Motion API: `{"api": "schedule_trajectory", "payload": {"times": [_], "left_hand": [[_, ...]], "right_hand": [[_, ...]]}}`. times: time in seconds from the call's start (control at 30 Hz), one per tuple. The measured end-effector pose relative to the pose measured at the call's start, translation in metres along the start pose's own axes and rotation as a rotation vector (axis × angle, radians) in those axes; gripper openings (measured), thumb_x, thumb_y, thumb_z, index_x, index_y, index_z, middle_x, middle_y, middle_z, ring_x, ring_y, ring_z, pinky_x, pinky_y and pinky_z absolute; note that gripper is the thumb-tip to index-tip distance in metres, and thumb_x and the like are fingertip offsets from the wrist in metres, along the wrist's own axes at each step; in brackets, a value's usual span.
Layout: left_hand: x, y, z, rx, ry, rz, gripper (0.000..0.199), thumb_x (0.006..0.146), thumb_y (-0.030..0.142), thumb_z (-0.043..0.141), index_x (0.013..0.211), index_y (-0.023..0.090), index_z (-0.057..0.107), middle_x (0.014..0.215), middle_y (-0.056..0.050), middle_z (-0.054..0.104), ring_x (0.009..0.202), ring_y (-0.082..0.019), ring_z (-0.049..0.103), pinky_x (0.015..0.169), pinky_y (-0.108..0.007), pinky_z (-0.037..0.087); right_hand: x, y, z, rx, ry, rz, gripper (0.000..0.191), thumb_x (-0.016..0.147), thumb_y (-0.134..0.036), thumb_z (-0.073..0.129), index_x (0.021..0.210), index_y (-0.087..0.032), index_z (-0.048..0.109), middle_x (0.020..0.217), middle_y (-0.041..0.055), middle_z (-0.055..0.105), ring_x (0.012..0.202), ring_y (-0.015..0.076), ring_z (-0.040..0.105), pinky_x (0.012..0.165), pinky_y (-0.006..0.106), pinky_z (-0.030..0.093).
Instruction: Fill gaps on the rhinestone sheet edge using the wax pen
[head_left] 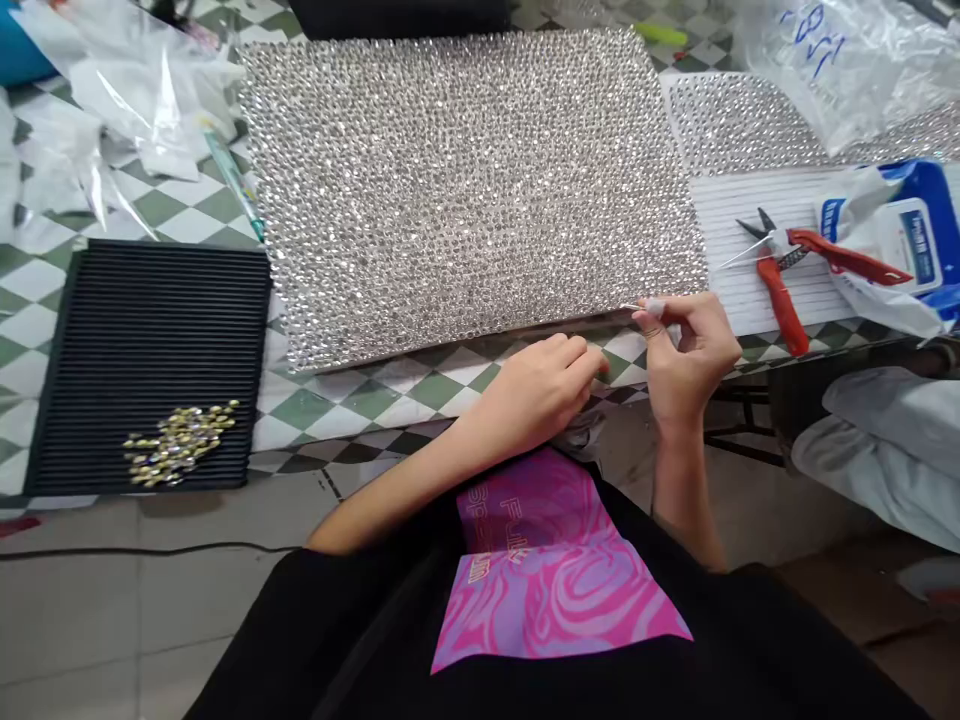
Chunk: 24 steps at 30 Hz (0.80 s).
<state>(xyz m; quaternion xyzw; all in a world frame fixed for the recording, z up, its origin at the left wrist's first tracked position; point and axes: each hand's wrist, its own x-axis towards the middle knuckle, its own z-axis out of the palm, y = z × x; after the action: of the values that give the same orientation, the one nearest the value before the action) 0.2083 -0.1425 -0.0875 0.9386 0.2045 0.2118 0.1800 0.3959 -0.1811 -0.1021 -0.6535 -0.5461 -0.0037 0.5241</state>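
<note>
From here I can see a glittering, stone-studded panel (472, 190) lying across the middle of the checkered bench (379, 397). At its near right corner the right hand (688, 350) pinches a thin, pale-ended tool (654, 307) between thumb and fingers, its tip at the edge. The left hand (547, 388) is loosely curled just beside the near edge; I can't tell whether it holds anything. Gold-toned stones (180, 445) sit on a ridged black tray (161, 330) at left; red-handled pliers (781, 305) lie open at right.

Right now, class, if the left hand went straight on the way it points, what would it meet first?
The left hand would probably meet the right hand first, though depth is unclear.
</note>
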Motion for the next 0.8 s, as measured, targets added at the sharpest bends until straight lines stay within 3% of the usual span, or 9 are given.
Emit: {"api": "schedule_trajectory", "payload": {"times": [0.2, 0.47, 0.8], "left_hand": [[-0.0006, 0.0006, -0.0019, 0.002, 0.029, 0.019, 0.02, 0.103, 0.014, 0.044, 0.104, 0.014, 0.064, 0.088, -0.004, 0.064, 0.083, -0.018, 0.057, 0.075, -0.028, 0.045], [-0.0011, 0.001, -0.0033, 0.003, -0.058, 0.004, 0.026, 0.104, 0.015, 0.038, 0.107, 0.014, 0.063, 0.091, -0.005, 0.064, 0.087, -0.019, 0.057, 0.078, -0.031, 0.046], [-0.0009, 0.0022, -0.0051, -0.016, -0.081, -0.004, 0.028, 0.105, 0.015, 0.036, 0.104, 0.014, 0.064, 0.091, -0.006, 0.063, 0.087, -0.019, 0.055, 0.077, -0.032, 0.045]], "right_hand": [[0.0019, -0.0042, 0.0028, -0.031, 0.047, 0.0, 0.014, 0.088, -0.027, 0.077, 0.081, -0.018, 0.069, 0.079, 0.0001, 0.066, 0.073, 0.0127, 0.058, 0.069, 0.028, 0.047], [0.0015, -0.0067, 0.0022, -0.08, 0.066, 0.018, 0.015, 0.086, -0.021, 0.077, 0.077, -0.022, 0.065, 0.077, 0.0004, 0.066, 0.073, 0.0159, 0.058, 0.07, 0.032, 0.045], [0.0072, -0.006, 0.0024, -0.183, 0.042, 0.012, 0.02, 0.089, -0.027, 0.072, 0.073, -0.021, 0.061, 0.074, 0.0016, 0.056, 0.074, 0.0172, 0.053, 0.074, 0.034, 0.043]]}}
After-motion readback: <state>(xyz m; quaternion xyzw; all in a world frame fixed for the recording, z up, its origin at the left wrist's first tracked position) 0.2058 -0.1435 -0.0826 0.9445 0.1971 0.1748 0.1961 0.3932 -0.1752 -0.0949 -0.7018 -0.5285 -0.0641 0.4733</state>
